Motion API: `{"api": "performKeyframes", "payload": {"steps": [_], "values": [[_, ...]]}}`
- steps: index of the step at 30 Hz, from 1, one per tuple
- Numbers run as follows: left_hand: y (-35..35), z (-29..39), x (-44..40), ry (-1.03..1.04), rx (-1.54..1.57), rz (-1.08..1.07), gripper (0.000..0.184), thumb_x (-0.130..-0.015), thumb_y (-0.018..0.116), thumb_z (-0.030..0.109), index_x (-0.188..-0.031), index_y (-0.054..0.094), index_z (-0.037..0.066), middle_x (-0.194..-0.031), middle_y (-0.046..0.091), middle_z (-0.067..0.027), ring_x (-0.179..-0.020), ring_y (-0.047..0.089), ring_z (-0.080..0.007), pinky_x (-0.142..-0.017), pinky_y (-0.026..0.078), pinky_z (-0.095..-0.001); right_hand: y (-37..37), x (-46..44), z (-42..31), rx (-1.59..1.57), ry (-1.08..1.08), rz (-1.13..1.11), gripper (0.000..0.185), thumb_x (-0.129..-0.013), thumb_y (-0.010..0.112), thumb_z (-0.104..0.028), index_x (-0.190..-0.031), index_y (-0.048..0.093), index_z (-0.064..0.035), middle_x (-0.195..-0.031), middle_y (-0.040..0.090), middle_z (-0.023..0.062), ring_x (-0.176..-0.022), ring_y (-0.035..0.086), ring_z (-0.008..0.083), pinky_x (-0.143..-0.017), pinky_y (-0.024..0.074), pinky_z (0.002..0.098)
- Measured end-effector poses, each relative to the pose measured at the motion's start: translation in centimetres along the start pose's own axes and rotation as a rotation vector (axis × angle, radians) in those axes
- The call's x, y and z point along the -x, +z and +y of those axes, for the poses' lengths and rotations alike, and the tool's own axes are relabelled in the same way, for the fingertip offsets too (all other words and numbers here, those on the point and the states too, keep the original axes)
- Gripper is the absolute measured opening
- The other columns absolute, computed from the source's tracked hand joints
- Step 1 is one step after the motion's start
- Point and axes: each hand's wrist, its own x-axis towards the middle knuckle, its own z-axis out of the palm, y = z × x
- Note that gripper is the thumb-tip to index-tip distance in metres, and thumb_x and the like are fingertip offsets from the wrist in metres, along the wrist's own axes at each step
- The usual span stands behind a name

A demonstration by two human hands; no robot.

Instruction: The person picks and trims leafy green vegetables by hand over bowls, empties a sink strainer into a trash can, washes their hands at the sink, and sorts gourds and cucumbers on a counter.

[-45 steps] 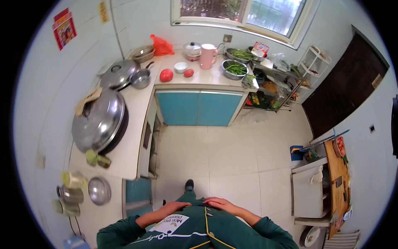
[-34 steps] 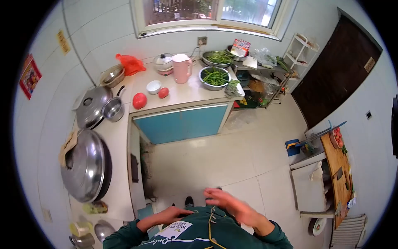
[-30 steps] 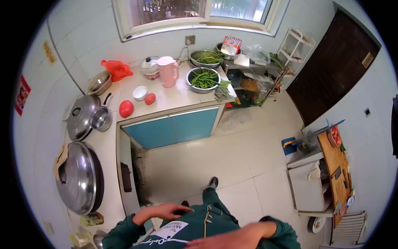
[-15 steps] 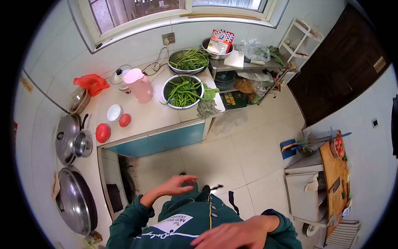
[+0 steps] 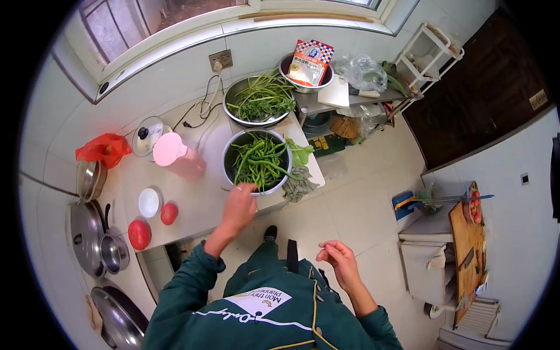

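My left hand [image 5: 238, 211] is at the near edge of a round bowl [image 5: 227, 175] of long green peppers [image 5: 259, 162]. Its fingers are drawn together at the rim, and whatever they hold there is hidden. My right hand [image 5: 339, 261] hovers before my body, fingers loosely bent and apart, nothing visible in it. Behind the peppers, a wider metal basin [image 5: 232, 96] holds long green stalks [image 5: 262, 96]. Green leaves [image 5: 299, 154] and a crumpled grey-green cloth-like bundle [image 5: 298, 185] lie right of the pepper bowl.
A pink pitcher [image 5: 181, 158], white bowl [image 5: 150, 202] and two tomatoes [image 5: 139, 234] stand to the left. Lidded pans [image 5: 87, 239] line the left counter. At back right, a shelf holds a packet [image 5: 311, 63] in a bowl and a knife [image 5: 364, 93]. A cutting board [image 5: 461, 256] lies right.
My left hand has moved forward to the pepper bowl's near rim. My right hand has risen away from my clothing and turned. The view has shifted closer to the counter.
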Motion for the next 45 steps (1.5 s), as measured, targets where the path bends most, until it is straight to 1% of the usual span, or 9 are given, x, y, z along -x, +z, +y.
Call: {"api": "performKeyframes", "payload": {"steps": [4,8,14,22,28,35,41,44,45], "values": [[0.0,-3.8,-3.9,-0.008,-0.238,0.142,0.046,-0.072,0.057,0.009,-0.116,0.047,0.006,-0.102,0.053,-0.0141,-0.087,0.054,-0.0317,-0.077,0.041,-0.042,0.8,-1.9,0.5,0.066,0.029,0.038,0.019,-0.088,0.05,-0.014,-0.099,0.056,0.0007,-0.08,0.062,0.008,-0.076,0.059,0.0137,-0.074,0.0464,0.0251],[1.0,-5.8,-4.8,-0.16,-0.312,-0.245,0.052,-0.067,0.058,0.003,-0.117,0.045,0.007,-0.101,0.049,-0.016,-0.089,0.054,-0.0334,-0.077,0.042,-0.0433,1.3,-3.2,1.1,0.075,0.07,0.003,0.019,-0.087,0.051,-0.012,-0.1,0.056,0.0007,-0.084,0.062,0.009,-0.079,0.06,0.0145,-0.076,0.047,0.0258],[2.5,-5.9,-6.2,-0.366,0.235,-0.374,0.036,-0.073,0.06,0.013,-0.108,0.055,0.004,-0.089,0.06,-0.0141,-0.077,0.058,-0.0302,-0.071,0.046,-0.0374,1.7,-4.2,0.1,0.097,0.044,-0.022,0.02,-0.087,0.051,-0.012,-0.102,0.055,0.0014,-0.086,0.062,0.0094,-0.079,0.06,0.0153,-0.076,0.0474,0.0265],[2.3,-7.4,-11.8,-0.335,0.401,0.129,0.025,-0.076,0.058,0.012,-0.099,0.057,0.003,-0.074,0.061,-0.0155,-0.066,0.06,-0.0293,-0.062,0.047,-0.0355,0.7,-5.2,-1.4,0.132,0.045,0.027,0.02,-0.087,0.05,-0.012,-0.101,0.055,0.0011,-0.084,0.063,0.0096,-0.079,0.061,0.0151,-0.077,0.0471,0.0272],[2.3,-11.3,-22.2,-0.232,-0.027,0.157,0.04,-0.074,0.061,0.012,-0.112,0.049,0.005,-0.105,0.055,-0.0172,-0.093,0.054,-0.0347,-0.079,0.044,-0.0407,-0.8,-7.3,-3.3,0.165,0.069,0.009,0.02,-0.087,0.051,-0.012,-0.101,0.056,0.0001,-0.084,0.063,0.0095,-0.078,0.06,0.0145,-0.076,0.0472,0.0266],[5.5,-11.1,-28.6,-0.204,-0.299,-0.074,0.043,-0.072,0.063,0.018,-0.113,0.05,0.009,-0.112,0.053,-0.0104,-0.104,0.048,-0.03,-0.085,0.042,-0.041,-4.6,-11.9,-8.0,0.205,0.043,0.007,0.019,-0.087,0.05,-0.011,-0.101,0.055,0.0011,-0.083,0.063,0.0106,-0.077,0.061,0.0156,-0.076,0.0476,0.0279],[5.9,-10.8,-33.7,-0.26,-0.585,-0.333,0.016,-0.071,0.056,0.008,-0.086,0.062,0.01,-0.11,0.054,-0.0089,-0.102,0.05,-0.0254,-0.09,0.032,-0.051,-8.8,-15.5,-10.7,0.166,0.083,0.047,0.019,-0.087,0.05,-0.011,-0.1,0.055,0.0007,-0.082,0.063,0.0103,-0.077,0.061,0.0165,-0.076,0.048,0.0284],[3.8,-10.7,-34.8,0.045,-0.579,0.222,0.011,-0.072,0.056,0.009,-0.081,0.063,0.01,-0.084,0.059,-0.012,-0.082,0.057,-0.0282,-0.084,0.039,-0.0459,-9.6,-17.4,-11.3,0.144,0.117,0.046,0.019,-0.087,0.05,-0.012,-0.1,0.055,0.0005,-0.081,0.062,0.0104,-0.077,0.061,0.017,-0.076,0.0478,0.0284],[3.9,-10.7,-35.3,0.037,-0.586,0.212,0.011,-0.072,0.056,0.009,-0.081,0.063,0.01,-0.084,0.059,-0.012,-0.082,0.057,-0.0282,-0.084,0.039,-0.0459,-9.4,-18.2,-11.6,0.156,0.14,0.036,0.019,-0.087,0.05,-0.012,-0.1,0.055,0.0004,-0.082,0.062,0.0104,-0.077,0.061,0.0169,-0.076,0.0477,0.0282]]}}
